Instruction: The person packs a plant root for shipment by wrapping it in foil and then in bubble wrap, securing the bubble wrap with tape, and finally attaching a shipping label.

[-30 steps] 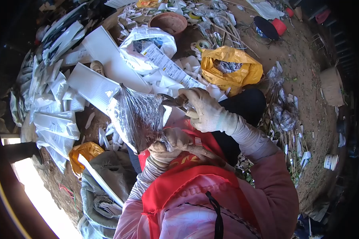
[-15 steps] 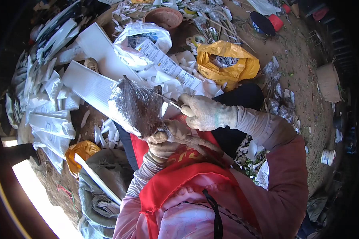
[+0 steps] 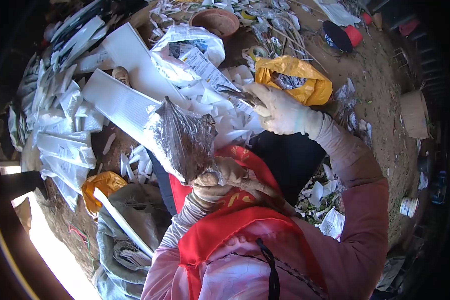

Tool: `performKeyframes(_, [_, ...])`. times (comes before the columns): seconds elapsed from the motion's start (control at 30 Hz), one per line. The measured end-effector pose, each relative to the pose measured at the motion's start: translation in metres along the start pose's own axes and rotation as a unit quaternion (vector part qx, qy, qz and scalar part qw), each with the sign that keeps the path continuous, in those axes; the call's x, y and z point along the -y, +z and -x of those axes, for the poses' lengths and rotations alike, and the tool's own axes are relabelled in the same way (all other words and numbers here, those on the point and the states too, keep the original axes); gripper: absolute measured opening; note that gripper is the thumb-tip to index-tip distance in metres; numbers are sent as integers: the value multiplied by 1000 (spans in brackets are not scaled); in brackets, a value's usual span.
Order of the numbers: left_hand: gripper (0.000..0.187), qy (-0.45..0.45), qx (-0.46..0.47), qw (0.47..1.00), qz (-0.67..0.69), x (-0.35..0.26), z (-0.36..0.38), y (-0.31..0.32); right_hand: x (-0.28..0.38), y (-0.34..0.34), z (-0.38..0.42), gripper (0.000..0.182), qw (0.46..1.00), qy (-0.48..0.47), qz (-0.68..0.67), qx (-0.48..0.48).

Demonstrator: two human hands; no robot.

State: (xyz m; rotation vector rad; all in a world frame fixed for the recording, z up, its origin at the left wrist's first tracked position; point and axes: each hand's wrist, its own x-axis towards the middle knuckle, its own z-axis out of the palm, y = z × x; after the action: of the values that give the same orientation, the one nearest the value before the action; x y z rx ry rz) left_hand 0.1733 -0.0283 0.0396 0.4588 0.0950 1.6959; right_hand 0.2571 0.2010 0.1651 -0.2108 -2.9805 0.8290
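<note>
A dark bundle wrapped in clear plastic film [image 3: 182, 137] stands out from a woody stem [image 3: 257, 187] over my lap. My gloved left hand [image 3: 217, 180] is wrapped round the stem, just below the bundle. In my gloved right hand [image 3: 280, 110] are metal pruning shears [image 3: 237, 95], their blades pointing left, above and apart from the bundle. Beyond the bundle lie a printed label sheet [image 3: 205, 70] and white strips [image 3: 210, 102].
A white bag [image 3: 217, 47] and a yellow bag [image 3: 322, 87] stand ahead, with a clay bowl [image 3: 215, 22] behind. Plastic sleeves [image 3: 65, 150] pile up at the left. A white panel [image 3: 115, 107] reaches toward the bundle. At the right is a cardboard box [image 3: 414, 115].
My right hand has moved up and to the right with the shears, away from the bundle. My left hand still holds the stem; the whole view has shifted slightly.
</note>
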Motion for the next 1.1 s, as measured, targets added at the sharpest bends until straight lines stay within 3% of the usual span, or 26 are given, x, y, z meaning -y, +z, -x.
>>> performKeyframes(0.03, [28, 5, 4, 1000, -1, 0, -6, 8, 5, -4, -9, 54, 999, -20, 8, -26])
performKeyframes(0.2, [29, 20, 91, 996, 3, 3, -16, 5, 22, -8, -63, 38, 975, -186, 79, 96])
performKeyframes(0.27, [30, 44, 64, 997, 22, 10, -12, 0, 23, -11, -64, 42, 916, -313, 247, 44])
performKeyframes(0.4, [33, 35, 28, 999, 8, 7, -12, 7, 17, -7, -69, 42, 938, -281, 190, 67])
performKeyframes(0.43, [34, 29, 20, 999, 0, 6, -13, 10, 18, -7, -68, 46, 967, -191, 128, 109])
performKeyframes(0.57, [35, 24, 21, 999, -1, 9, -14, 9, 28, -18, -70, 32, 881, -378, 273, 77])
performKeyframes(0.63, [34, 18, 48, 999, 13, 10, -15, 3, 41, -26, -71, 24, 837, -416, 341, 100])
performKeyframes(0.73, [33, 26, 42, 999, -7, 9, -12, 1, 38, -18, -69, 18, 812, -435, 373, 108])
performKeyframes(0.83, [33, 23, 9, 1000, 11, 13, -7, 9, 35, -14, -67, 19, 875, -376, 275, 131])
performKeyframes(0.9, [32, 16, 17, 1000, 4, 11, -8, 10, 27, 1, -66, 20, 898, -370, 224, 78])
performKeyframes(1.1, [30, -9, -32, 999, 33, 7, -6, 11, 24, 1, -57, 33, 973, -153, 149, 85])
